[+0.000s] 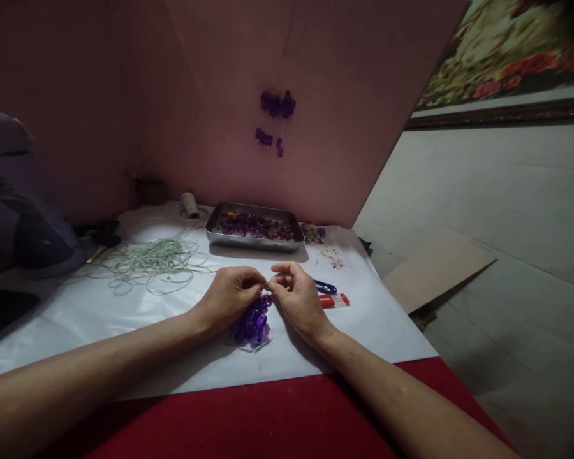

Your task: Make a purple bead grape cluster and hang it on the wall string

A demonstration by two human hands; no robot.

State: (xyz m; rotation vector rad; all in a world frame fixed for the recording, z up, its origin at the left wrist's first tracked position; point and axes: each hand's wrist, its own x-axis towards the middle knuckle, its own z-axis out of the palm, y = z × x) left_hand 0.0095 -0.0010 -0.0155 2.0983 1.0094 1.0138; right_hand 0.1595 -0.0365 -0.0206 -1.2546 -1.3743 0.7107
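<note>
My left hand [232, 294] and my right hand [296, 296] meet over the white sheet [124, 319], fingertips pinched together at a fine thread I can barely make out. A cluster of purple beads [252, 324] hangs just below the pinch and rests on the sheet between my wrists. Both hands have their fingers curled closed. A metal tray [254, 224] of mixed purple and coloured beads stands beyond my hands.
A tangle of pale green cord [155, 262] lies at the left. Blue-handled scissors [326, 287] and a red lighter [335, 299] sit right of my right hand. A spool [190, 204] stands by the pink wall, where purple bead strands [273, 118] hang. Red cloth [249, 421] covers the near edge.
</note>
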